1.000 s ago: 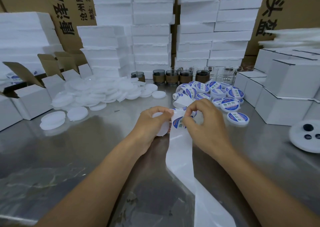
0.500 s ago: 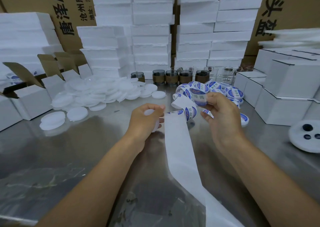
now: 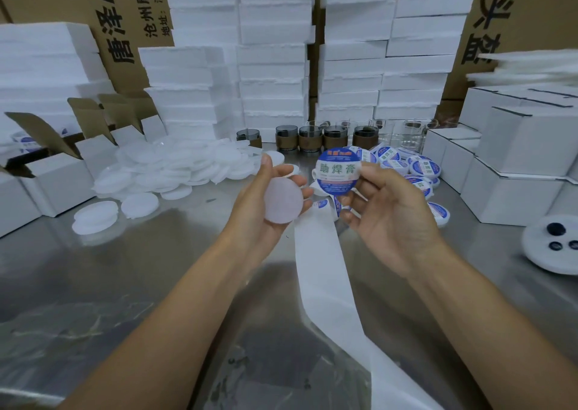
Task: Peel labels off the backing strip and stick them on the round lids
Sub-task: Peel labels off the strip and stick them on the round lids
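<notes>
Head camera looks down at two bare arms over a shiny metal table (image 3: 125,284). The left hand (image 3: 250,205) holds a plain white round plastic lid (image 3: 283,201) up off the table. Its fingers are curled round the rim, so the flat top stays bare and ready for a sticker. The right hand (image 3: 394,219) holds a round blue and white sticker label (image 3: 336,173) just beside the lid, not touching it. Thumb and first finger pinch only the label's right edge; I think that keeps the sticky side off the skin. The other fingers are loose and apart. A long white paper backing strip (image 3: 325,272) lies between the arms and runs toward the near edge; its near part is bare. On the far left sits a heap of plain white lids (image 3: 175,169), waiting. On the far right sits a heap of lids with blue labels (image 3: 419,169), done. Next, I guess, the label must be lined up over the lid's middle and pressed flat.
</notes>
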Demonstrator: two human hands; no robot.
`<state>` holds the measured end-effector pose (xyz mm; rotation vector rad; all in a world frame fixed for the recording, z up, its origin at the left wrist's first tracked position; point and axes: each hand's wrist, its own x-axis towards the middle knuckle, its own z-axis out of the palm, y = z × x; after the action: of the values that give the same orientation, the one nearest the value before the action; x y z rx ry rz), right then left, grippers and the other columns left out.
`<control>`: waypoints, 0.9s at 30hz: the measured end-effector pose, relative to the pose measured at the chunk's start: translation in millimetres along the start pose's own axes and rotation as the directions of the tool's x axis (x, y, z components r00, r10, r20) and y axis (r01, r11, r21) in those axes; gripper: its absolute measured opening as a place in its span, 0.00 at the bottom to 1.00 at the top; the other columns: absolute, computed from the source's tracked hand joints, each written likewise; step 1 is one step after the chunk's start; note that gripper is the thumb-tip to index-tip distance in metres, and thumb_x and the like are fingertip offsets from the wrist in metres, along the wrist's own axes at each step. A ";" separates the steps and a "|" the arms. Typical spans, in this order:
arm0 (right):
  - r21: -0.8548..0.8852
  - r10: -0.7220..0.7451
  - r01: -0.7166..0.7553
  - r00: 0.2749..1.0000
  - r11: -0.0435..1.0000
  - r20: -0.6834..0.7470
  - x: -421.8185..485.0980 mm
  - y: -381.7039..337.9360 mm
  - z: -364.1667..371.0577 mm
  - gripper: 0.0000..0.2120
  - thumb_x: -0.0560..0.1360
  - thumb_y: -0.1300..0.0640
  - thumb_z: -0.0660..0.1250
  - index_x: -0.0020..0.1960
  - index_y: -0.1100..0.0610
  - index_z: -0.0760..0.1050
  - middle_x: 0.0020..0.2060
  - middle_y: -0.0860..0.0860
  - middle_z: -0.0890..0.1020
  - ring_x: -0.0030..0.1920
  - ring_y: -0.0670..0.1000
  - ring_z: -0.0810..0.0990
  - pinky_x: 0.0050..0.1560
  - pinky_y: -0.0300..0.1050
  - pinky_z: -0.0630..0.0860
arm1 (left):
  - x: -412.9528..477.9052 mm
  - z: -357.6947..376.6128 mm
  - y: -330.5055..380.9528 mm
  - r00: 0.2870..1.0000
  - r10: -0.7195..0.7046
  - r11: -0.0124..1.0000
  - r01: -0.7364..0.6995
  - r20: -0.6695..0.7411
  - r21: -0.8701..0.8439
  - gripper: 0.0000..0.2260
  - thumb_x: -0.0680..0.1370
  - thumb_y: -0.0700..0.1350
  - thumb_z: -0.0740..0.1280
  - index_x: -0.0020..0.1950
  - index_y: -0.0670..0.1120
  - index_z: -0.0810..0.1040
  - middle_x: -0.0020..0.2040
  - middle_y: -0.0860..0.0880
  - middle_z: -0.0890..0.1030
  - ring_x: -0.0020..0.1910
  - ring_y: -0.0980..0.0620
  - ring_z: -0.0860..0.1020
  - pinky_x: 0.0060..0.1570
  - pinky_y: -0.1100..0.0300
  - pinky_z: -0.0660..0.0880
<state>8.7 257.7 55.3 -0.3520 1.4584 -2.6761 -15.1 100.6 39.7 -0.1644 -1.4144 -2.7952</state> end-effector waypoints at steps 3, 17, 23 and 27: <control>-0.084 0.024 -0.016 0.995 0.996 0.093 -1.5 5.8 3.5 0.07 0.61 0.62 0.68 0.38 0.54 0.75 0.31 0.49 0.80 0.28 0.46 0.72 0.28 0.35 0.66 | -2.6 3.6 -3.3 0.995 -0.062 0.997 0.059 0.077 0.042 0.29 0.69 0.60 0.60 0.59 0.39 0.75 0.54 0.39 0.81 0.44 0.47 0.81 0.39 0.59 0.80; -0.386 0.026 0.003 0.997 0.923 0.069 -1.2 19.2 4.4 0.09 0.59 0.51 0.73 0.39 0.51 0.81 0.33 0.47 0.83 0.31 0.43 0.78 0.33 0.34 0.72 | -0.6 2.1 -10.1 0.973 -0.138 0.990 0.138 0.184 0.011 0.27 0.78 0.61 0.51 0.43 0.44 0.82 0.39 0.45 0.84 0.35 0.52 0.82 0.32 0.64 0.78; -0.427 0.060 -0.042 0.998 0.903 0.028 -1.6 20.0 4.7 0.02 0.69 0.59 0.71 0.41 0.54 0.81 0.35 0.45 0.83 0.30 0.45 0.79 0.32 0.33 0.72 | -0.2 -0.3 -8.6 0.979 -0.122 0.991 0.113 0.161 0.065 0.23 0.78 0.61 0.51 0.48 0.44 0.76 0.37 0.46 0.83 0.37 0.52 0.81 0.39 0.62 0.78; -0.475 0.049 -0.055 0.998 0.878 -0.026 -1.6 19.5 3.8 0.01 0.69 0.58 0.72 0.39 0.53 0.81 0.30 0.48 0.83 0.30 0.44 0.79 0.34 0.36 0.72 | -0.2 -0.6 -9.0 0.983 -0.105 0.992 0.093 0.153 0.082 0.23 0.78 0.60 0.52 0.48 0.44 0.77 0.39 0.45 0.83 0.39 0.50 0.82 0.39 0.60 0.79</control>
<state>10.2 244.2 40.8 -0.3140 2.0917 -2.2472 -15.4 105.5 32.0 -0.3295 -1.6001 -2.8588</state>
